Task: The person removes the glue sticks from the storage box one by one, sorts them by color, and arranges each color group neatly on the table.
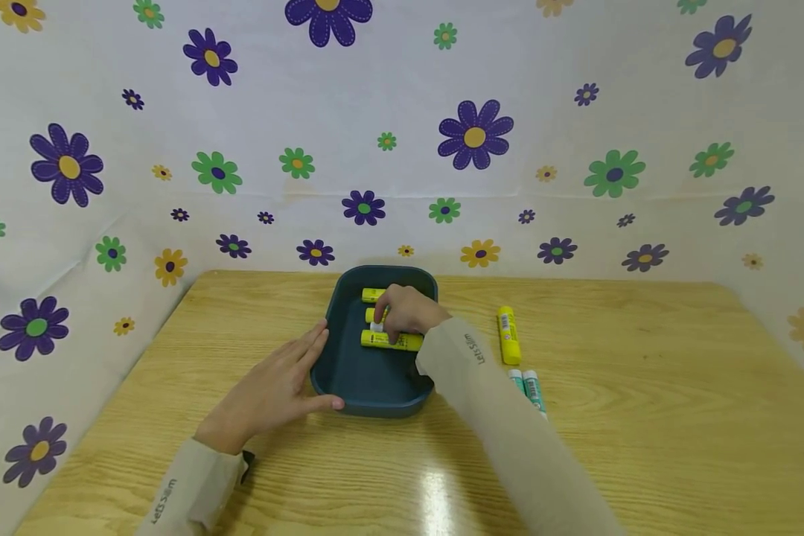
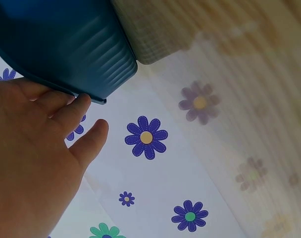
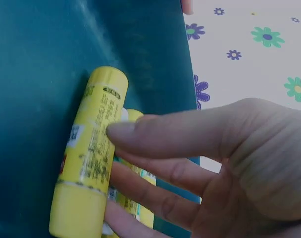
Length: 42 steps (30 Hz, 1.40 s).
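Note:
A dark blue tray (image 1: 375, 383) holds several glue sticks lying side by side. Down in it my right hand (image 1: 409, 309) has its thumb and fingers on either side of a white-ended glue stick (image 1: 377, 326), pinching it; most of this stick is hidden. Beside it, under my thumb in the right wrist view, lies a yellow glue stick (image 3: 88, 148). Another yellow glue stick (image 1: 374, 295) lies at the back of the group. My left hand (image 1: 275, 387) rests with extended fingers along the tray's left side, its thumb at the front rim (image 2: 61, 88).
Right of the tray, a yellow glue stick (image 1: 509, 336) lies on the wooden table (image 1: 643, 417). Two white-and-teal glue sticks (image 1: 533, 388) are nearer me, partly covered by my right sleeve (image 1: 509, 424). A flower-print cloth (image 1: 388, 89) hangs behind the table.

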{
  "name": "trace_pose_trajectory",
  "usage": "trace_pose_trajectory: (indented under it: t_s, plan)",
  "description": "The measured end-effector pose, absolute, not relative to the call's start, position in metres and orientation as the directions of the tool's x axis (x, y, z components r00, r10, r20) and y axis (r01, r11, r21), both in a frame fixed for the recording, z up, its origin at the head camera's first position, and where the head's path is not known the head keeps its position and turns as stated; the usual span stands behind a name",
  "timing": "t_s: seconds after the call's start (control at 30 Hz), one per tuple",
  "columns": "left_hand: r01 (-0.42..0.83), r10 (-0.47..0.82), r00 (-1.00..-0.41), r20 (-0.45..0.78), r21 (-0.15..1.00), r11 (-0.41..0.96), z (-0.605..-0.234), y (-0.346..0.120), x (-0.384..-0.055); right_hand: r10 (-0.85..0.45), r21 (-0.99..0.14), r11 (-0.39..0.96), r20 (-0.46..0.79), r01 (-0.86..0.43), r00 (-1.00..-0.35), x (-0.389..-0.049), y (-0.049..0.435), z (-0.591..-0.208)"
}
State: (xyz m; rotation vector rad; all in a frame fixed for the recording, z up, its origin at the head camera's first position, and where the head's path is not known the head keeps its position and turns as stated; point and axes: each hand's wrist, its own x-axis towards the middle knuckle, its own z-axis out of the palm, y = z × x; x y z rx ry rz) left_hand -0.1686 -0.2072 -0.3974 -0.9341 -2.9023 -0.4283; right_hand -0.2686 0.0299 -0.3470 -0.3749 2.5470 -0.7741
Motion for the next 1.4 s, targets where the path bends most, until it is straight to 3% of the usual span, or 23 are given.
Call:
trace_pose_trajectory:
  t_s: [0.57, 0.93, 1.13, 1.4]
  plan:
    - [0.597, 0.577, -0.802, 0.156, 0.24, 0.765, -0.392, -0.205, -0.169, -0.372, -0.405, 0.879, -0.258, -0.249, -0.892, -0.26, 0.015, -0.351]
    - [0.591, 0.569, -0.806, 0.162, 0.246, 0.768, -0.394, -0.207, -0.168, -0.42, -0.394, 0.872, -0.293, -0.292, -0.859, -0.256, 0.008, -0.352]
    - [0.581, 0.566, -0.813, 0.136, 0.254, 0.773, -0.395, -0.208, -0.168, -0.446, -0.435, 0.854, -0.329, -0.285, -0.832, -0.258, 0.01, -0.353]
    - [0.572, 0.561, -0.819, 0.12, 0.253, 0.78, -0.395, -0.208, -0.167, -0.419, -0.626, 0.767, -0.321, -0.142, -0.85, -0.261, 0.019, -0.347]
